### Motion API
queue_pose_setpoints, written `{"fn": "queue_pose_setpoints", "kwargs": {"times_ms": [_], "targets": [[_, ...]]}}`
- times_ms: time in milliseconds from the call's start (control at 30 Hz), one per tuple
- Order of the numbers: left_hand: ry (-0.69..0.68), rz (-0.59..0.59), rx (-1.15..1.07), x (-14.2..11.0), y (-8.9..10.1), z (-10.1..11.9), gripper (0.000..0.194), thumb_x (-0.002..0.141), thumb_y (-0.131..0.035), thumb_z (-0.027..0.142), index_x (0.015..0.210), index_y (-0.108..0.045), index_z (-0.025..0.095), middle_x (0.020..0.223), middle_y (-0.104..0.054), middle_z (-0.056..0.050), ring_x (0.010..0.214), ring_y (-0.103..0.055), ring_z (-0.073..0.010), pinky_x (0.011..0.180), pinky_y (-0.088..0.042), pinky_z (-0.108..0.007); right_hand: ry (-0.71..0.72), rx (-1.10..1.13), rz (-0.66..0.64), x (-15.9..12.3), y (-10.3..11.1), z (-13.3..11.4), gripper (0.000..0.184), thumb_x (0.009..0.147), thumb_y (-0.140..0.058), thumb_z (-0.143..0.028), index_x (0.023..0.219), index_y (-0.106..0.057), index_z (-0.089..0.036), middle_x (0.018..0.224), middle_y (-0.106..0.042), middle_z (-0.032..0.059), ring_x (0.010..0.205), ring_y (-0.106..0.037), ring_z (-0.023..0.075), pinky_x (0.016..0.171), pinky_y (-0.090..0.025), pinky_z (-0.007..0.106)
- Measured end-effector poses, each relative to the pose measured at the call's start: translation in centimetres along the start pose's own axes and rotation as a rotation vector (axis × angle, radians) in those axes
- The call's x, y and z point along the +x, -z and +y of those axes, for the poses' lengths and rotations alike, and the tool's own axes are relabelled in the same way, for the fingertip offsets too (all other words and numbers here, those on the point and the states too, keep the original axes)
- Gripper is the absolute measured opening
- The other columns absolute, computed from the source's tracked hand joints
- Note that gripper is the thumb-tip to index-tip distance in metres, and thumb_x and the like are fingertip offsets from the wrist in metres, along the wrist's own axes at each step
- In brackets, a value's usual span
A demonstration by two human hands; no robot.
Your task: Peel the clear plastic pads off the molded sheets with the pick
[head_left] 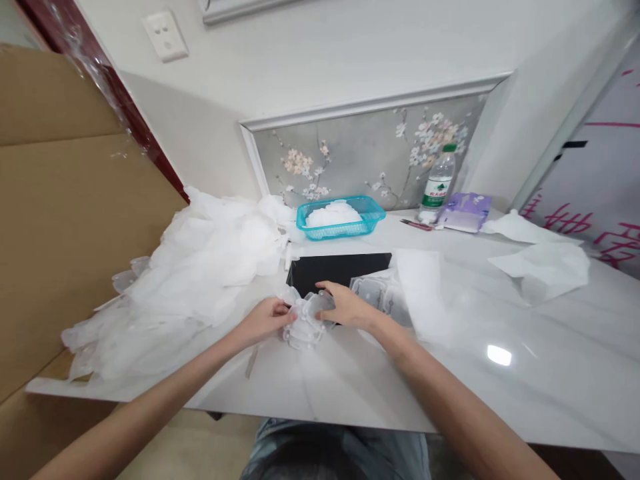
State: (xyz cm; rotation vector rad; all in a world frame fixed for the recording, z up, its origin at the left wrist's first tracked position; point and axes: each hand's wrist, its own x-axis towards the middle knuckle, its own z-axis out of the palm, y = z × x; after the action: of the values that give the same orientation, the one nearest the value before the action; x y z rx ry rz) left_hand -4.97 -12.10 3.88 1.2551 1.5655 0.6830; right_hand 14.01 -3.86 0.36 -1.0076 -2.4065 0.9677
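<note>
A cluster of thin, translucent plastic pieces (305, 328) is held just above the near side of the table, in front of a black tray or box (340, 270). My left hand (265, 320) pinches its left edge between thumb and fingers. Curled around the upper right of the same cluster is my right hand (346, 305), its thumb against the pieces and its fingertips partly hidden. More flat translucent pieces (373, 292) lie by the right end of the black box, next to a white sheet (423, 293).
A large heap of white translucent sheets (200, 267) covers the table's left, beside a cardboard box (75, 220). Behind stands a blue plastic basket (373, 223) with white contents. Rightward are a water bottle (437, 190), red tweezers-like tool (417, 225), purple packet (466, 212) and crumpled paper (545, 267).
</note>
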Motion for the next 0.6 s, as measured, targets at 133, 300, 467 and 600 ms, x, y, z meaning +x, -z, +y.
{"fn": "queue_pose_setpoints", "kwargs": {"times_ms": [133, 300, 467, 600], "targets": [[0.064, 0.076, 0.108, 0.2, 1.6, -0.2, 0.044, 0.061, -0.069, 0.052, 0.084, -0.067, 0.016, 0.072, -0.067, -0.003, 0.061, -0.061, -0.0167, 0.059, -0.044, -0.026, -0.002, -0.008, 0.003, 0.0, 0.3, -0.6, 0.016, 0.071, -0.063, -0.021, 0.084, -0.069, -0.014, 0.084, -0.065, 0.0054, 0.084, -0.059, 0.019, 0.077, -0.044, 0.029], [0.199, 0.19, 0.214, 1.9, 3.1, -0.5, 0.066, 0.065, -0.046, 0.076, 0.065, -0.064, 0.013, 0.054, -0.062, -0.006, 0.045, -0.055, -0.0154, 0.046, -0.037, -0.025, -0.008, -0.009, 0.163, -0.8, 1.8, -1.1, 0.017, 0.081, -0.052, -0.021, 0.089, -0.063, -0.011, 0.107, -0.062, 0.0138, 0.101, -0.054, 0.0251, 0.091, -0.038, 0.039], [0.195, 0.26, 0.352, 2.7, 4.6, -1.3, 0.07, 0.07, -0.029, 0.08, 0.044, -0.049, 0.018, 0.036, -0.043, -0.001, 0.037, -0.044, -0.0134, 0.045, -0.032, -0.027, 0.053, 0.151, 0.029, -1.4, 2.8, -1.2, 0.031, 0.09, -0.042, -0.03, 0.112, -0.058, -0.014, 0.105, -0.067, 0.0087, 0.093, -0.063, 0.0177, 0.078, -0.049, 0.029], [0.122, 0.39, 0.539, 2.2, 5.4, -2.4, 0.048, 0.066, -0.056, 0.066, 0.058, -0.052, 0.019, 0.05, -0.047, 0.002, 0.051, -0.049, -0.0152, 0.053, -0.033, -0.026, 0.173, 0.167, -0.113, -1.6, 0.7, -1.9, 0.031, 0.07, -0.066, -0.018, 0.101, -0.064, -0.014, 0.121, -0.061, 0.0106, 0.119, -0.051, 0.026, 0.099, -0.04, 0.038]]}}
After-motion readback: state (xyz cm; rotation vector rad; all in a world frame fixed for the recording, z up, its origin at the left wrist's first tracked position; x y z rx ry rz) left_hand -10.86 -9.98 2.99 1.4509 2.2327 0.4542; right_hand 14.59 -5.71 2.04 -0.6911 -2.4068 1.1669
